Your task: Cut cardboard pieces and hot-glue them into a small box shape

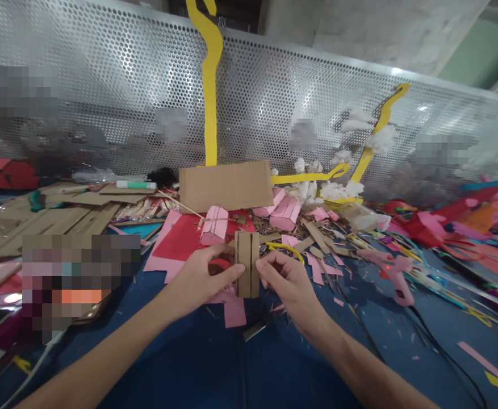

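Note:
Between my hands a small folded piece of cardboard (247,278) with dark lines down its face is held upright above the blue table. My left hand (214,274) grips its left side, thumb on the front and fingers behind. At its right edge, my right hand (280,275) is closed in a pinch, fingertips touching the cardboard; whether they hold anything else is hidden. Just behind stand pink paper boxes (215,225) with dark outlines. Red paper (176,244) and pink paper scraps (235,311) lie under and around my left hand.
A pink hot glue gun (391,272) with a black cord lies to the right. Behind, a larger cardboard box (227,186) stands before a perforated metal panel (146,85), with a yellow hooked strip (210,108) rising above it. Flat cardboard sheets (53,224) are stacked at left.

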`<state>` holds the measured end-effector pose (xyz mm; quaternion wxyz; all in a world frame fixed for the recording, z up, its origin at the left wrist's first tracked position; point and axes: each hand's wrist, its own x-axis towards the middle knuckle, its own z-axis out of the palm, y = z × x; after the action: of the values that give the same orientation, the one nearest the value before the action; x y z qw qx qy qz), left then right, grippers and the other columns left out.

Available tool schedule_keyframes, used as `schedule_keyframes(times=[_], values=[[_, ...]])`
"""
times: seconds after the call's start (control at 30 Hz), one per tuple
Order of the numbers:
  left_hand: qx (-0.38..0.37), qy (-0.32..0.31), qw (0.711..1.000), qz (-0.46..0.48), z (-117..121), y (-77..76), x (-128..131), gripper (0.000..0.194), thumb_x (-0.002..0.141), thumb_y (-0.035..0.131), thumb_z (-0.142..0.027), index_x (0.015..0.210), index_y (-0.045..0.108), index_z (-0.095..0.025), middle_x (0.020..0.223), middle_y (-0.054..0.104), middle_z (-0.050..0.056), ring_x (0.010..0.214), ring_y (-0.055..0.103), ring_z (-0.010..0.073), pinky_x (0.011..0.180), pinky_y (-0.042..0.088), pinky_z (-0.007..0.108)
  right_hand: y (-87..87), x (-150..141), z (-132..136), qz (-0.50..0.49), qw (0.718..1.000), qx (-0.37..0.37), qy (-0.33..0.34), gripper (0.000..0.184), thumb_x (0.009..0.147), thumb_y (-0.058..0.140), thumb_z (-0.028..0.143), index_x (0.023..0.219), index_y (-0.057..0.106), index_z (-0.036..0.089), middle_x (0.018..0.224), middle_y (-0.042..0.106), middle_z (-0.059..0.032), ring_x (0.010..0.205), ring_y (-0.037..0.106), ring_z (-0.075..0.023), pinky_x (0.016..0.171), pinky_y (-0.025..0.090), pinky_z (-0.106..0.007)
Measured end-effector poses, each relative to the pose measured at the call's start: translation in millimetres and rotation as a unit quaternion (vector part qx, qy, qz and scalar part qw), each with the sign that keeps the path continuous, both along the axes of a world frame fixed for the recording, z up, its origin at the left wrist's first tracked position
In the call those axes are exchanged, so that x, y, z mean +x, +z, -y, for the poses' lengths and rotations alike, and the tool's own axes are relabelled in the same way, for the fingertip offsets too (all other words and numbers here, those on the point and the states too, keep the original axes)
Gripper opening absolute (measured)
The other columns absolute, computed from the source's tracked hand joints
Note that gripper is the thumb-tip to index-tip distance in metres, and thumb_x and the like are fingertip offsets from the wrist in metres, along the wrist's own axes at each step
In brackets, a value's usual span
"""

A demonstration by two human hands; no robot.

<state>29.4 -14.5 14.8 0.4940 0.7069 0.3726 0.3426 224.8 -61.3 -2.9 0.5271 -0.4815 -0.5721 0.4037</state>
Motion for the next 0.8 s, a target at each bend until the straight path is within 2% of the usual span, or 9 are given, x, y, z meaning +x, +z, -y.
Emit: schedule_keyframes(times=[0.37,0.57,0.73,0.8], values=[[0.040,0.008,0.998,-0.038,-1.2,-4.1,-3.1,0.029,0.087,0.068,-0.042,0.103,0.069,-0.018,0.109,0.077,0.010,0.100,0.073,0.0273,0.086,0.058,0.038,-3.1,1.5,-1.2,0.025,1.000,0.004,0.002,0.033,0.092,0.065,0.045,0.071,0.058,0.020,0.060,0.054,0.0034,0.056,0.048,-0.0122,0.056,0.039,-0.026],[0.041,0.007,0.999,-0.025,-4.5,-5.6,-4.9,0.029,0.086,0.070,-0.041,0.104,0.071,-0.018,0.109,0.077,0.009,0.099,0.073,0.0257,0.087,0.058,0.037,-0.9,0.8,-1.2,0.030,0.999,0.011,0.007,0.035,0.091,0.066,0.048,0.071,0.059,0.020,0.061,0.054,0.0031,0.057,0.048,-0.0129,0.057,0.040,-0.027],[0.035,0.012,0.999,-0.017,-4.2,-2.6,-5.3,0.028,0.087,0.070,-0.038,0.106,0.070,-0.017,0.110,0.076,0.009,0.100,0.072,0.0253,0.086,0.059,0.036,0.7,0.1,-3.1,-0.015,1.000,0.006,0.010,0.031,0.090,0.067,0.050,0.086,0.066,0.019,0.074,0.061,0.0002,0.064,0.052,-0.0137,0.062,0.044,-0.027],[0.027,0.006,0.999,-0.017,-3.6,-2.5,-5.2,0.029,0.087,0.070,-0.039,0.105,0.070,-0.017,0.109,0.076,0.009,0.099,0.073,0.0252,0.085,0.059,0.036,-0.1,1.2,-3.8,-0.018,1.000,0.009,-0.001,0.030,0.090,0.068,0.050,0.086,0.066,0.020,0.077,0.061,-0.0004,0.067,0.053,-0.0144,0.064,0.045,-0.027]])
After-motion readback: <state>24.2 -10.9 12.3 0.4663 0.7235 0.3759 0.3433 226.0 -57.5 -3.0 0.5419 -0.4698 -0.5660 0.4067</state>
